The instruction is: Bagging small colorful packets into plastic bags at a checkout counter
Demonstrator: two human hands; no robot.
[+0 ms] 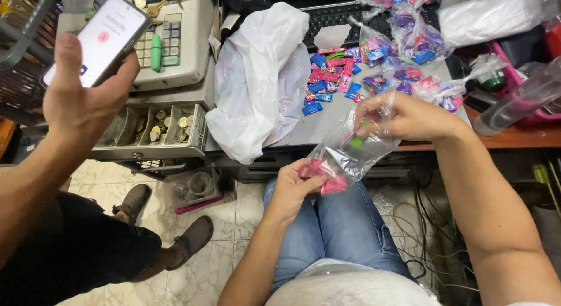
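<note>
Blue jeans (333,230) at the bottom centre of the frame lay closest to the lens, and just above them a small clear bag (350,151) was held between both hands. Its lower end, with pink sweets (324,176) inside, was pinched by the left hand (292,192), fingers closed on the plastic. Its mouth was gripped at centre right by the right hand (403,116), fingers shut around the gathered film and a green sweet (357,141). Loose pink and blue wrapped sweets (330,78) were spread on the grey counter (315,128) above, beside a crumpled white bag (263,78). Filled, knotted bags (409,37) were piled at upper right. At upper left, a phone (96,40) was held by another person's hand (82,98) before a cash register (175,43) with an open coin drawer (158,130).
</note>
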